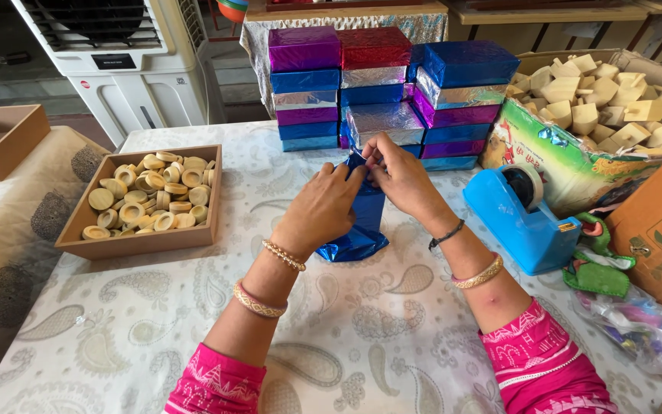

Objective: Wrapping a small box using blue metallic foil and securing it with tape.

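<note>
Both hands meet at the top of a blue foil packet (362, 218) that stands upright on the patterned tablecloth (377, 330): the left hand (323, 211) wraps around its upper side with fingers curled closed on the foil, and the right hand (400, 176) pinches the top edge between thumb and fingertips, so both are clamped on the same wrapper. The packet's lower end rests on the cloth near the table's middle, its foil gathered and creased there, while the top end appears still unfolded under the fingers — by that look the wrap is partly made and its upper closure is not yet finished, with no tape visible on it. Just behind the hands rises a stack of wrapped boxes (392, 92) in blue, purple, red and silver foil, which reads as a good many pieces already done. To the right, close by, sits a blue tape dispenser (526, 215); beyond it an open carton of pale wooden blocks (614, 100). To the left, well apart from the hands, a wooden tray (93, 238) holds round wooden discs (151, 199) — unwrapped stock, as far as one can judge.
</note>
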